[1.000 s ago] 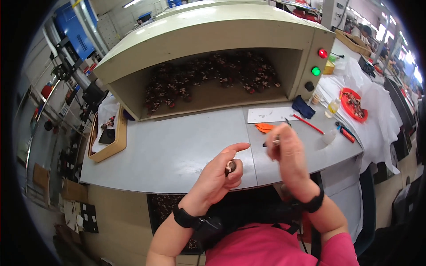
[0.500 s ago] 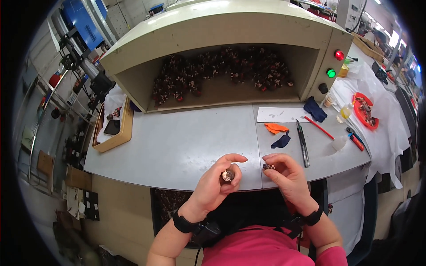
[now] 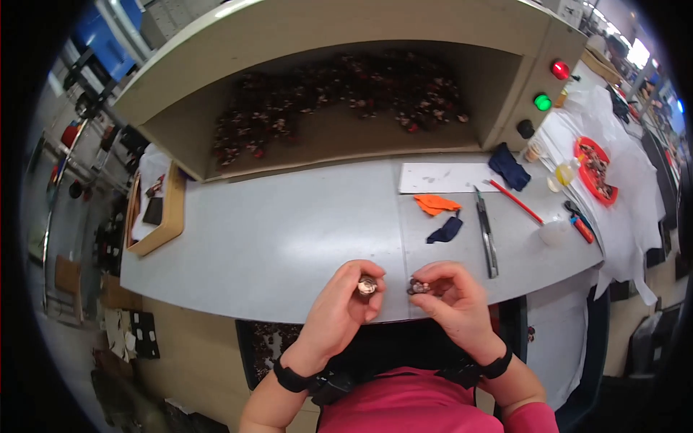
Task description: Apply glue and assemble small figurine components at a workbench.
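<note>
Close to the table's front edge, my left hand is closed around a small brown-and-cream figurine, whose rounded end shows between thumb and fingers. A hand's width to the right, my right hand pinches a second small dark-and-pinkish figurine between thumb and fingertips. The two pieces are apart and point toward each other. Their exact shapes are too small and partly covered to make out.
Behind the grey table stands a beige box oven holding many small dark pieces. Tweezers, a red stick, orange cloth and navy scraps lie right. A basket is left, a red bowl far right.
My left index finger, stretched toward the right hand before, is now bent in beside the figurine. Both hands keep their pieces. The whole view has shifted and tilted slightly.
</note>
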Action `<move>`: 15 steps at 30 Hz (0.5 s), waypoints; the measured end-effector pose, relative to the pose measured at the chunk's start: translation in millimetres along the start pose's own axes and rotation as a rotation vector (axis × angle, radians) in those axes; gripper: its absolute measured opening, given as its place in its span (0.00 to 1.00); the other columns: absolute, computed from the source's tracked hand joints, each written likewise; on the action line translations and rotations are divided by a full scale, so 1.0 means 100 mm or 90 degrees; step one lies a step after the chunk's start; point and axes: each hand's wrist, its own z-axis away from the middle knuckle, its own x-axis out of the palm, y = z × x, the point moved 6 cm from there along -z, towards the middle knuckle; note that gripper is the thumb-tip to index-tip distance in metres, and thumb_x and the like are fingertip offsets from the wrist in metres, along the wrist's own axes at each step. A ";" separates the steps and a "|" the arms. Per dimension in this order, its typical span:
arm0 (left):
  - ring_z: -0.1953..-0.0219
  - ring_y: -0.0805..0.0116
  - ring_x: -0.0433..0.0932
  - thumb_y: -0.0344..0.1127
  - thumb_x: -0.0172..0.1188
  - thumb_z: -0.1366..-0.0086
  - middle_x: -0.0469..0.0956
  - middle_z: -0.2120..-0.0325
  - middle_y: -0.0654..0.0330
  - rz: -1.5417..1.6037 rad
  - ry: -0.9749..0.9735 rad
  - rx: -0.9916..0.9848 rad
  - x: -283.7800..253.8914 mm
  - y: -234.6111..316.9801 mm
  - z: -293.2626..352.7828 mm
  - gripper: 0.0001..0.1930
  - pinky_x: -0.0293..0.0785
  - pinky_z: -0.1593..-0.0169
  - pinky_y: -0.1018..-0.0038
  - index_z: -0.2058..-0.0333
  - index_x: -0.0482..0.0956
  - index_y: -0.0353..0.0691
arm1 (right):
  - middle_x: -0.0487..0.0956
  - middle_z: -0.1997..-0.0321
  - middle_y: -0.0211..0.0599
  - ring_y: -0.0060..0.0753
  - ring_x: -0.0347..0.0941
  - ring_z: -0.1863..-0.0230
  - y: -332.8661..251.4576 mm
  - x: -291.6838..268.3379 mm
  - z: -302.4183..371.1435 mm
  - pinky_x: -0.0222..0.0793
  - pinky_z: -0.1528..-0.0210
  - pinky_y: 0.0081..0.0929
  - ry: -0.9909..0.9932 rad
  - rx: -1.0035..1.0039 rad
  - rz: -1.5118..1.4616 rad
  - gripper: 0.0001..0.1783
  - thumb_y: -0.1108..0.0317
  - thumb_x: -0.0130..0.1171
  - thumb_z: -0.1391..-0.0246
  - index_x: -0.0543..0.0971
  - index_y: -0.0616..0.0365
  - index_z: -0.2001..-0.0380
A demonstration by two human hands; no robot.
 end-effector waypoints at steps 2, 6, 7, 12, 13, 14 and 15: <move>0.71 0.76 0.66 0.42 0.36 0.25 0.71 0.66 0.61 -0.027 -0.044 -0.009 0.00 -0.01 0.01 0.18 0.62 0.69 0.80 0.51 0.69 0.37 | 0.74 0.53 0.37 0.24 0.76 0.57 0.00 0.03 -0.02 0.74 0.55 0.20 -0.027 -0.031 0.030 0.15 0.80 0.65 0.50 0.75 0.61 0.58; 0.61 0.78 0.69 0.41 0.43 0.25 0.70 0.56 0.61 -0.181 -0.081 -0.046 0.22 0.01 0.00 0.16 0.67 0.64 0.80 0.47 0.68 0.37 | 0.72 0.55 0.36 0.22 0.75 0.60 -0.10 0.03 -0.03 0.74 0.62 0.18 -0.017 -0.078 0.121 0.12 0.78 0.66 0.50 0.77 0.61 0.61; 0.58 0.79 0.70 0.40 0.45 0.26 0.70 0.54 0.60 -0.255 -0.084 -0.057 0.26 0.01 0.00 0.16 0.70 0.61 0.81 0.46 0.68 0.37 | 0.72 0.55 0.36 0.22 0.75 0.60 -0.09 0.01 -0.03 0.74 0.62 0.18 -0.009 -0.077 0.122 0.12 0.78 0.66 0.50 0.77 0.61 0.61; 0.56 0.79 0.73 0.38 0.48 0.27 0.73 0.55 0.61 -0.253 -0.133 -0.086 0.23 -0.07 -0.02 0.17 0.73 0.55 0.82 0.45 0.67 0.37 | 0.71 0.56 0.36 0.22 0.74 0.61 -0.08 -0.01 -0.01 0.73 0.61 0.17 -0.041 -0.083 0.193 0.17 0.82 0.67 0.54 0.77 0.62 0.59; 0.59 0.80 0.72 0.37 0.48 0.27 0.73 0.57 0.62 -0.235 -0.115 -0.076 0.26 -0.05 0.00 0.16 0.71 0.58 0.83 0.46 0.68 0.37 | 0.71 0.56 0.36 0.22 0.74 0.61 -0.09 -0.01 -0.01 0.73 0.61 0.17 -0.039 -0.082 0.191 0.17 0.82 0.67 0.54 0.77 0.62 0.59; 0.63 0.82 0.71 0.37 0.48 0.27 0.74 0.59 0.63 -0.217 -0.097 -0.066 0.27 -0.03 0.01 0.15 0.70 0.62 0.85 0.46 0.68 0.37 | 0.72 0.56 0.36 0.22 0.74 0.61 -0.09 -0.01 -0.01 0.73 0.61 0.17 -0.039 -0.075 0.180 0.17 0.82 0.66 0.53 0.77 0.62 0.58; 0.63 0.82 0.71 0.37 0.48 0.27 0.74 0.59 0.63 -0.218 -0.098 -0.068 0.25 -0.05 0.01 0.15 0.70 0.62 0.85 0.46 0.68 0.37 | 0.72 0.56 0.36 0.22 0.74 0.61 -0.09 -0.01 -0.02 0.73 0.61 0.17 -0.039 -0.069 0.169 0.17 0.81 0.66 0.52 0.77 0.62 0.58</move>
